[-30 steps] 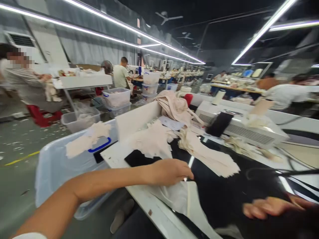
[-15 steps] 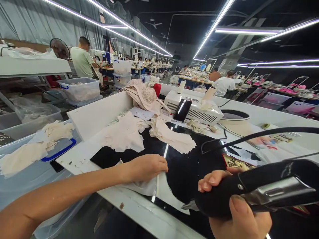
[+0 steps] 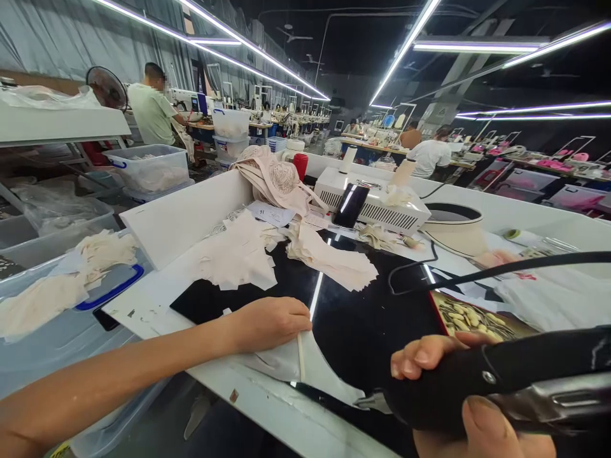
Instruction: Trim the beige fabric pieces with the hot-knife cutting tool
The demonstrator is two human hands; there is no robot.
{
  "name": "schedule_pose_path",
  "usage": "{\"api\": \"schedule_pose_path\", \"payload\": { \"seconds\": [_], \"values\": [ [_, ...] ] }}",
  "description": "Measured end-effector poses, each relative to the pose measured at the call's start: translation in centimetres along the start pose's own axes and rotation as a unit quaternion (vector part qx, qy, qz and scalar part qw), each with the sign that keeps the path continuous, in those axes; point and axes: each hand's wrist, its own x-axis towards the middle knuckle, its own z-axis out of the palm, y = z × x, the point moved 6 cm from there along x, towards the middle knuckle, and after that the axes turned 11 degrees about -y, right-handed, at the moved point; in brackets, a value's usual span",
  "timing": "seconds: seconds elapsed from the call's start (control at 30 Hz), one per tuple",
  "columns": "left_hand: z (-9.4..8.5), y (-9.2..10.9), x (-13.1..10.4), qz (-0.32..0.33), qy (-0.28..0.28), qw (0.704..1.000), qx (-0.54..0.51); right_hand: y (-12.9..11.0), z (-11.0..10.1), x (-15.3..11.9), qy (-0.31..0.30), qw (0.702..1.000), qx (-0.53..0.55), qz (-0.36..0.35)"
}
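My left hand [image 3: 279,323] is closed in a pinch on the edge of a pale fabric piece [image 3: 329,366] near the front of the black table surface [image 3: 353,318]. The fabric narrows to a corner toward the right. My right hand [image 3: 458,388] grips a black corded handheld tool [image 3: 439,397] with a metal lever along its side and a pointed metal tip. That tip lies at the fabric's right corner; whether it touches is hard to tell. Pale cut fabric pieces [image 3: 238,251] are heaped behind my left hand, and a second stack [image 3: 329,257] lies beside them.
A white vented machine [image 3: 367,197] stands at the back with a phone [image 3: 352,205] leaning on it. A red tray [image 3: 470,318] of small pieces sits near my right hand. The tool's black cable [image 3: 515,264] arches over the right side. Plastic bins [image 3: 147,168] and seated co-workers are beyond.
My right hand and the tool have shifted right and slightly down in view. My left hand appears a little farther left, still pinching the fabric. The camera view has also shifted slightly.
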Motion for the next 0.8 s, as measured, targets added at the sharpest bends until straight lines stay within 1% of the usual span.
{"api": "schedule_pose_path", "payload": {
  "seconds": [0.17, 0.3, 0.4, 0.47, 0.53, 0.67, 0.8],
  "values": [
    [-0.3, 0.5, -0.6, -0.001, 0.008, 1.0, 0.014, 0.5, -1.1, -0.3, -0.015, 1.0, -0.004, 0.012],
    [-0.2, 0.8, -1.0, -0.015, -0.002, 1.0, 0.021, 0.5, -0.9, -0.2, -0.012, 1.0, -0.004, 0.019],
    [0.0, 0.9, -1.3, -0.023, -0.007, 1.0, 0.019, 0.3, -0.1, 0.4, 0.025, 1.0, -0.008, 0.017],
    [0.1, 0.9, -1.4, -0.024, -0.001, 1.0, 0.017, 0.2, 0.7, 1.1, 0.056, 0.998, -0.004, 0.0],
    [0.1, 1.0, -1.6, -0.024, 0.011, 1.0, 0.017, 0.4, 1.7, 2.2, 0.069, 0.998, 0.006, -0.015],
    [0.5, 0.8, -1.8, -0.03, 0.023, 0.999, 0.013, 2.0, 3.8, 4.4, 0.049, 0.998, 0.029, -0.036],
    [0.8, 0.6, -1.9, -0.034, 0.045, 0.998, 0.002, 4.1, 5.1, 5.6, 0.031, 0.998, 0.03, -0.043]
  ]
}}
